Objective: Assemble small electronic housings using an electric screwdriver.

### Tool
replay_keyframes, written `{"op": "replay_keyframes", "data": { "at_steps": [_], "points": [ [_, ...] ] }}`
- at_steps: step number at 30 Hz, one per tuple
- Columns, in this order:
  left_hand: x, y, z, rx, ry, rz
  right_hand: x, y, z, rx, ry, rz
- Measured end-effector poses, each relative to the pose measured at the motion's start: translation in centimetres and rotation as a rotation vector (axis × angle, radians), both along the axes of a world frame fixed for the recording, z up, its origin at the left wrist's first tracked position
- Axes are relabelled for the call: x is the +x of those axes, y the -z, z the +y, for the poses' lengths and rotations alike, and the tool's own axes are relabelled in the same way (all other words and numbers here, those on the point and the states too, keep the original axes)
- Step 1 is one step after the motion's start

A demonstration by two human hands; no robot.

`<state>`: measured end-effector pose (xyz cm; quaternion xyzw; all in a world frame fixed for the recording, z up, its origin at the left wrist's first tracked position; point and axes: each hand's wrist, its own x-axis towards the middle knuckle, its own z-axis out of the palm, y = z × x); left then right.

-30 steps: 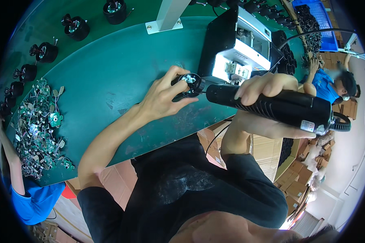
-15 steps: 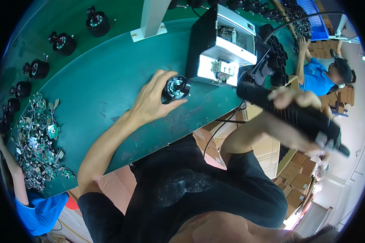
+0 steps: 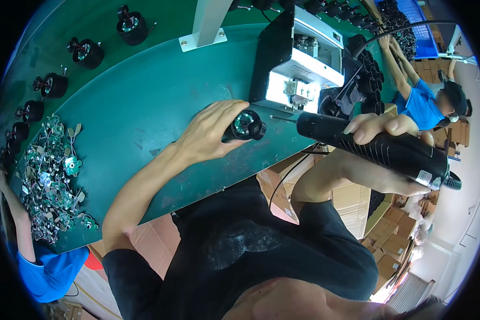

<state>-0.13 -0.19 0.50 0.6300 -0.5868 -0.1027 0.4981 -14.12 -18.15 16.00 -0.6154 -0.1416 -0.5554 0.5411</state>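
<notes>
My left hand [image 3: 208, 133] is wrapped round a black cylindrical housing [image 3: 236, 129] on the green table [image 3: 160, 106]; its open end shows a green circuit board [image 3: 245, 122] and a round black part. Gripped in my right hand [image 3: 384, 128] is a black electric screwdriver [image 3: 325, 129] with a ribbed grip, lying nearly level. Its thin bit points left at the housing, with a small gap between them. Behind the bit stands a black-and-white machine [image 3: 309, 66] with a brightly lit front.
A heap of wired circuit boards [image 3: 50, 181] covers the table's left end. Housings [image 3: 88, 53] line the far green strip. Beyond the machine stand more black cylinders [image 3: 369, 80] and a blue crate [image 3: 421, 32]. A metal post [image 3: 205, 26] rises at the back. Co-workers in blue sit at both ends.
My right hand has brought the screwdriver left and levelled it, so its bit now shows near the housing. My left hand and the housing have shifted slightly right and nearer me.
</notes>
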Motion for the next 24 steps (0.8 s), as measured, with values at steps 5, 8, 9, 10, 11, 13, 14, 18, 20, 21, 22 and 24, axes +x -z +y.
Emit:
{"op": "replay_keyframes", "data": {
  "at_steps": [5, 8, 9, 10, 11, 13, 14, 18, 20, 21, 22, 24],
  "points": [
    [0.1, 0.1, 0.2, -0.031, 0.04, -0.04, 2.8, 0.7, 1.2, 0.027, -0.17, -0.002],
    [0.0, 0.3, 0.1, -0.042, 0.033, -0.014, 3.2, 1.2, 1.4, 0.055, -0.192, 0.022],
    [0.0, 0.4, 0.1, -0.046, 0.032, -0.004, 3.4, 1.3, 1.4, 0.065, -0.198, 0.03],
    [0.0, 0.4, 0.1, -0.046, 0.03, -0.001, 3.6, 1.4, 1.5, 0.066, -0.2, 0.033],
    [-0.1, 0.4, 0.1, -0.048, 0.023, -0.008, 3.9, 1.5, 1.6, 0.076, -0.203, 0.032],
    [-0.1, 0.3, 0.1, -0.052, 0.011, -0.023, 4.4, 1.7, 1.8, 0.097, -0.207, 0.028],
    [-0.1, 0.3, 0.1, -0.054, 0.006, -0.031, 4.4, 1.7, 1.8, 0.107, -0.209, 0.025],
    [0.0, 0.3, 0.1, -0.049, 0.009, -0.023, 4.7, 1.5, 1.7, 0.004, -0.199, 0.087],
    [0.0, 0.3, 0.1, -0.046, 0.009, -0.019, 4.7, 1.4, 1.6, -0.03, -0.197, 0.107],
    [0.1, 0.3, 0.1, -0.046, 0.01, -0.019, 4.6, 1.5, 1.5, -0.026, -0.201, 0.108],
    [0.1, 0.4, 0.1, -0.045, 0.011, -0.019, 4.6, 1.5, 1.5, -0.023, -0.206, 0.108],
    [0.1, 0.4, 0.2, -0.042, 0.013, -0.019, 4.5, 1.6, 1.4, -0.014, -0.214, 0.109]
  ]
}}
